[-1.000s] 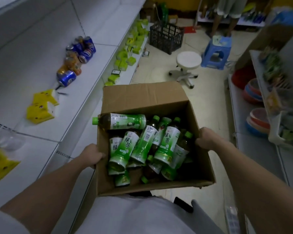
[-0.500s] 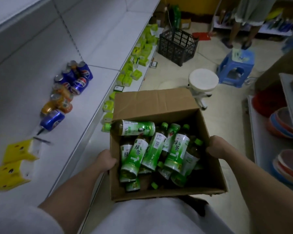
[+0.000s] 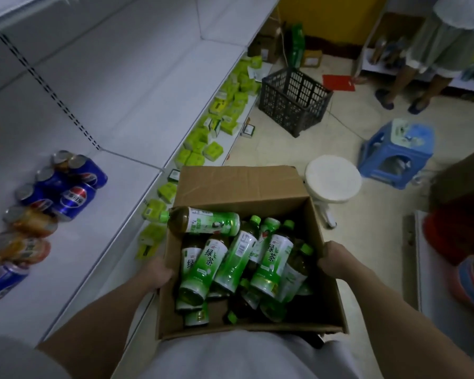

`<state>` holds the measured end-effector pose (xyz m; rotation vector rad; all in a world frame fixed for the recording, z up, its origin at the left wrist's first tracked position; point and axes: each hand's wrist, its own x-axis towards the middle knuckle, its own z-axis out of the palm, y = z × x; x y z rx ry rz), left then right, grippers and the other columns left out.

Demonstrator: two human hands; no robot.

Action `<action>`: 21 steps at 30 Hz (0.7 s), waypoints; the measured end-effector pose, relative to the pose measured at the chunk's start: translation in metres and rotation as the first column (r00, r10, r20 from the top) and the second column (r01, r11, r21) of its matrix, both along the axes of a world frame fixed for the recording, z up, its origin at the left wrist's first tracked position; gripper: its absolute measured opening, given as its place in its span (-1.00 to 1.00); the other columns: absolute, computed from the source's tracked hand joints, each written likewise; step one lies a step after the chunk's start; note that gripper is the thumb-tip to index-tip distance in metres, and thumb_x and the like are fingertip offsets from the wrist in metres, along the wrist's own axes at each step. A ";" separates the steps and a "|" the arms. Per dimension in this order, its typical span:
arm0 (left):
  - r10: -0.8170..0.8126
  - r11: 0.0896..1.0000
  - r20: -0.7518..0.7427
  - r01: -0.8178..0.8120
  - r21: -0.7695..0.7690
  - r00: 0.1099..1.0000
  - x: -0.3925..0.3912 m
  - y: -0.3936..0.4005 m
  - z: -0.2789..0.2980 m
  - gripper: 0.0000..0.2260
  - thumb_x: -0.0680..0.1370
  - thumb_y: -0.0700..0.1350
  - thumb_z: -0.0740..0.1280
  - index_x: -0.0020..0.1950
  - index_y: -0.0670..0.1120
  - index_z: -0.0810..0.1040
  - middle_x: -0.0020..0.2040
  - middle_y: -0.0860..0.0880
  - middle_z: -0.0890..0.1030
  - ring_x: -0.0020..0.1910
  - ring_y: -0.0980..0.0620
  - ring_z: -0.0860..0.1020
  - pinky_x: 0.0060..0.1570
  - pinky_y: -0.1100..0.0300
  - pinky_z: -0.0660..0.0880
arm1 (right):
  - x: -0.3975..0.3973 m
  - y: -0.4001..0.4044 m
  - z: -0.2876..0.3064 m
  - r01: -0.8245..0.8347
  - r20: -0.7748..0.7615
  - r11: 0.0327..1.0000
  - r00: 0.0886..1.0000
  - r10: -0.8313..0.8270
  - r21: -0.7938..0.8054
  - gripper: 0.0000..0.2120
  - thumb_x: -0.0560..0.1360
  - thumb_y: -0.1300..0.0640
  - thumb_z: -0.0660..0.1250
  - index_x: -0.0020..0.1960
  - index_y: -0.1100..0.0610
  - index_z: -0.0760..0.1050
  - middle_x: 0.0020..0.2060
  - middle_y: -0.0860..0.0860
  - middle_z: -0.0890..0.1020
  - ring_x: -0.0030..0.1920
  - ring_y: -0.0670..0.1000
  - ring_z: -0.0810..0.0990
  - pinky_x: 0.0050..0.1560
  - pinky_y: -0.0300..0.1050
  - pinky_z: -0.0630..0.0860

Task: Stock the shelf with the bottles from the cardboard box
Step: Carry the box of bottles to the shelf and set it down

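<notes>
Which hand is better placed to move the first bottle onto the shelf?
Probably the left hand: it grips the cardboard box on the side facing the shelf. The right hand grips the far side.

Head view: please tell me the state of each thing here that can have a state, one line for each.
cardboard box: open, flap back, carried by both hands.
green tea bottles: capped, lying jumbled in the box.
top bottle: on its side, cap over the box edge.
left hand: grips the box's left wall.
right hand: grips the right wall.
cans: lying on the shelf.
black crate: tilted.
</notes>
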<state>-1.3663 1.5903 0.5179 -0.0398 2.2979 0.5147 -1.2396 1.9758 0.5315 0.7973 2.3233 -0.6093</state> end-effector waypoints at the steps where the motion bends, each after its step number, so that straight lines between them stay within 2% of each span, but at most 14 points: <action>1: 0.018 1.000 -0.024 -0.018 0.005 1.000 -0.017 0.017 0.003 -0.85 0.52 -0.26 0.31 0.03 -0.28 0.59 -0.12 -0.17 0.59 -0.30 -0.05 0.49 -0.42 0.25 0.37 | -0.025 0.021 0.002 -0.024 -0.020 1.000 1.000 0.024 0.002 -0.92 0.45 0.24 0.26 -0.07 0.23 0.41 -0.12 0.13 0.49 -0.12 0.12 0.49 -0.25 -0.17 0.37; 4: 0.096 0.995 -0.080 -0.095 0.019 0.992 -0.069 0.069 0.017 -0.91 0.49 -0.22 0.34 -0.12 -0.23 0.61 -0.20 -0.18 0.61 -0.29 -0.10 0.56 -0.41 0.24 0.39 | -0.092 0.082 0.006 -0.050 -0.085 0.998 0.995 0.052 0.029 -0.91 0.41 0.26 0.28 -0.09 0.24 0.43 -0.12 0.15 0.55 -0.07 0.19 0.57 -0.18 -0.11 0.44; 6: 0.144 0.988 -0.114 -0.136 0.072 0.983 -0.106 0.104 0.026 -0.90 0.51 -0.21 0.34 -0.21 -0.16 0.57 -0.27 -0.13 0.58 -0.34 -0.03 0.52 -0.45 0.27 0.37 | -0.136 0.119 0.016 -0.058 -0.105 0.997 0.993 0.062 0.046 -0.91 0.40 0.27 0.30 -0.10 0.24 0.45 -0.15 0.14 0.53 -0.08 0.19 0.58 -0.20 -0.13 0.42; 10: 0.172 0.982 -0.138 -0.158 0.106 0.975 -0.168 0.157 0.033 -0.94 0.51 -0.20 0.33 -0.11 -0.16 0.60 -0.23 -0.09 0.56 -0.24 -0.02 0.51 -0.30 0.23 0.37 | -0.230 0.178 0.039 -0.110 -0.120 0.991 0.986 0.119 0.072 -0.91 0.41 0.26 0.31 -0.13 0.21 0.41 -0.16 0.13 0.51 -0.14 0.12 0.49 -0.17 -0.15 0.37; 13: 0.242 0.967 -0.122 -0.229 0.108 0.963 -0.214 0.179 0.018 -0.95 0.49 -0.21 0.35 -0.11 -0.16 0.60 -0.28 -0.05 0.54 -0.23 -0.03 0.54 -0.31 0.24 0.39 | -0.299 0.208 0.039 -0.148 -0.118 0.987 0.981 0.154 0.064 -0.90 0.42 0.27 0.32 -0.09 0.20 0.44 -0.14 0.14 0.53 -0.10 0.13 0.52 -0.12 -0.11 0.44; 15: 0.268 0.961 -0.120 -0.256 0.106 0.956 -0.249 0.192 0.007 -0.91 0.48 -0.20 0.34 -0.07 -0.19 0.61 -0.19 -0.09 0.58 -0.15 -0.05 0.57 -0.24 0.21 0.44 | -0.342 0.219 0.033 -0.178 -0.101 0.983 0.978 0.182 0.047 -0.91 0.42 0.29 0.30 -0.08 0.21 0.44 -0.14 0.14 0.54 -0.07 0.15 0.56 -0.11 -0.07 0.48; 17: 0.294 0.953 -0.121 -0.282 0.109 0.948 -0.295 0.207 -0.004 -0.92 0.49 -0.19 0.31 -0.09 -0.16 0.58 -0.20 -0.09 0.59 -0.22 -0.04 0.57 -0.35 0.23 0.43 | -0.391 0.232 0.023 -0.187 -0.112 0.981 0.975 0.191 0.049 -0.93 0.42 0.29 0.30 -0.10 0.23 0.45 -0.14 0.17 0.56 -0.04 0.19 0.59 -0.07 -0.02 0.54; 19: 0.304 0.950 -0.133 -0.290 0.116 0.943 -0.341 0.223 -0.004 -0.92 0.51 -0.19 0.29 -0.18 -0.13 0.53 -0.32 -0.05 0.54 -0.35 0.00 0.53 -0.45 0.27 0.37 | -0.439 0.243 0.020 -0.190 -0.115 0.980 0.974 0.195 0.053 -0.96 0.42 0.29 0.31 -0.13 0.23 0.46 -0.13 0.19 0.58 -0.06 0.19 0.59 -0.05 0.00 0.55; 21: 0.346 0.935 -0.139 -0.327 0.140 0.928 -0.383 0.240 -0.001 -0.85 0.50 -0.20 0.29 -0.27 -0.16 0.49 -0.42 -0.04 0.48 -0.45 0.02 0.48 -0.47 0.24 0.34 | -0.488 0.257 0.026 -0.219 -0.130 0.972 0.965 0.228 0.079 -0.96 0.42 0.27 0.31 -0.14 0.24 0.51 -0.13 0.18 0.57 -0.10 0.15 0.55 -0.10 -0.06 0.50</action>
